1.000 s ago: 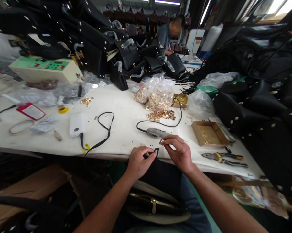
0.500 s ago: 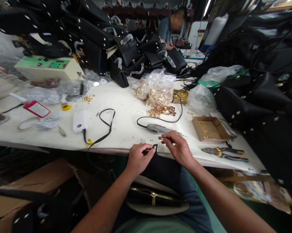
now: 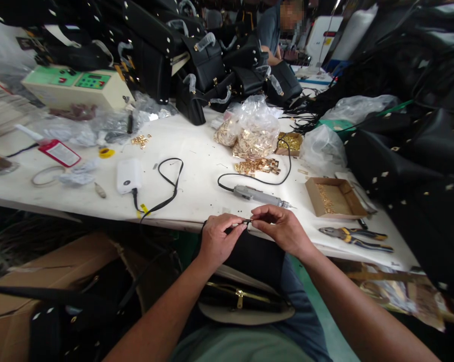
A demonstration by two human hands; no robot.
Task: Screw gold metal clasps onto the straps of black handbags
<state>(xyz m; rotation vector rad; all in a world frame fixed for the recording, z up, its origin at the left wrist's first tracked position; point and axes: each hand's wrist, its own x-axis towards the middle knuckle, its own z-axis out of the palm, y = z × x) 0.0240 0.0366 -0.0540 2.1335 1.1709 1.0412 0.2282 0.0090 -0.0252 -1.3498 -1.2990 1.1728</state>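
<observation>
A black handbag (image 3: pixel 249 259) rests on my lap against the table edge, its gold zipper pull (image 3: pixel 240 298) facing me. My left hand (image 3: pixel 222 236) pinches the edge of the bag's black flap between thumb and fingers. Close by, my right hand (image 3: pixel 281 227) pinches a small gold metal fitting, mostly hidden by the fingertips, against that same edge. The fingertips of both hands nearly meet. Just beyond them lies a grey electric screwdriver (image 3: pixel 259 196) with its bit pointing right. Pliers with black and yellow handles (image 3: pixel 357 238) lie to the right.
A cardboard tray (image 3: pixel 342 201) holds small gold pieces. Gold fittings (image 3: pixel 259 166) are heaped before a filled plastic bag (image 3: pixel 255 136). A white power box (image 3: pixel 128 176) and cord lie left. Black bags (image 3: pixel 207 65) are piled behind, where another person (image 3: pixel 269 30) works.
My right hand has brought the gold fitting left and down to the flap edge at my left fingertips. The flap's rectangular cut-out no longer shows plainly. The camera view has shifted slightly.
</observation>
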